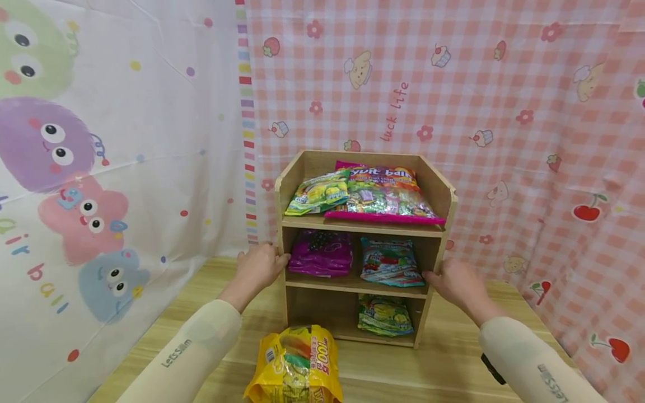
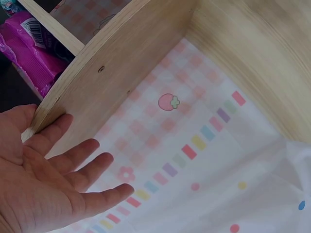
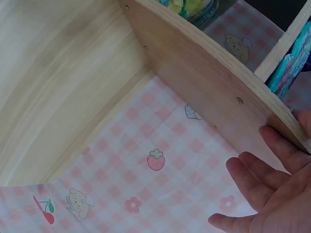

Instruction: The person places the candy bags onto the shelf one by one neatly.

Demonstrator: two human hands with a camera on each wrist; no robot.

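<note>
A small wooden shelf [image 1: 353,225] with three levels stands on the table. My left hand [image 1: 260,262] pinches its left side panel [image 2: 109,68] at middle-shelf height, thumb at the front edge, index finger on the outer face, other fingers spread. On the opposite side my right hand [image 1: 461,286] grips the right side panel [image 3: 218,80] the same way. A large fruit-ball candy bag [image 1: 385,196] and a green-yellow bag [image 1: 322,193] lie on top. Purple packs [image 1: 321,254] and a teal bag [image 1: 392,262] sit on the middle shelf, a green-yellow pack [image 1: 384,315] on the bottom one.
In front of the shelf's lower left, a yellow candy bag [image 1: 296,364] rests on the wood-grain table [image 1: 383,372]. A white printed curtain [image 1: 191,140] hangs at the left; a pink checked curtain [image 1: 453,101] hangs behind and at the right.
</note>
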